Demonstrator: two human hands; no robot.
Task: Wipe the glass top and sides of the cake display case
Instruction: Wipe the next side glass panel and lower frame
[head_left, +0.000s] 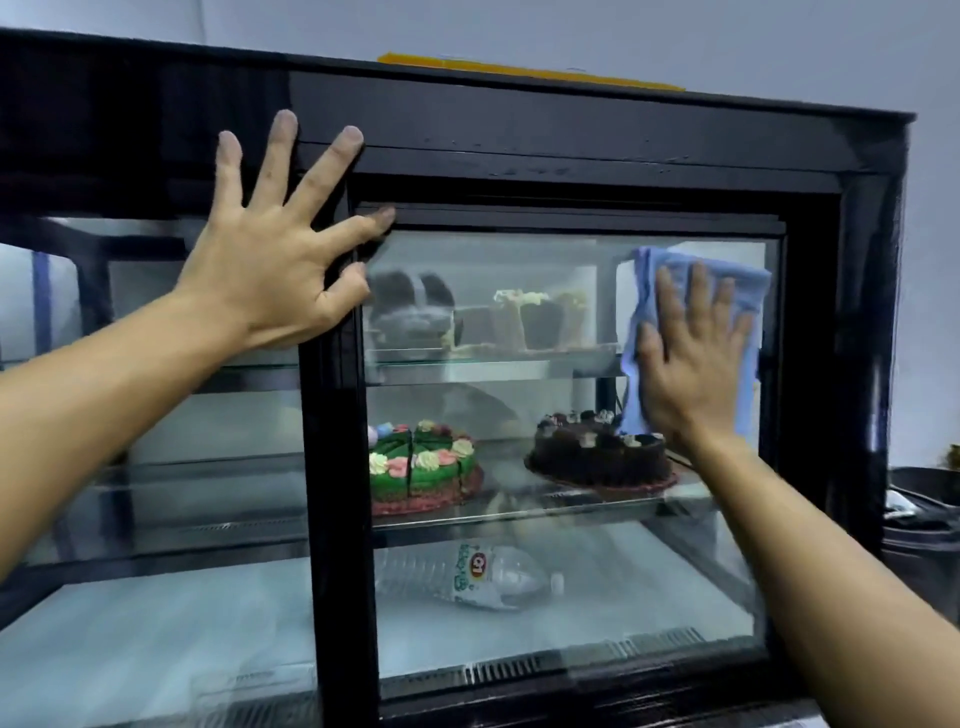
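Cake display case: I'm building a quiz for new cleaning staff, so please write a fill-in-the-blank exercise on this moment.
1. The right hand presses a ____ cloth flat against the glass door.
2. The left hand rests with spread fingers on the case's black ____.
3. The chocolate cake shares its shelf with a ____ cake.
4. On the case floor lies a plastic ____.

Missing words: blue; frame; green; bottle
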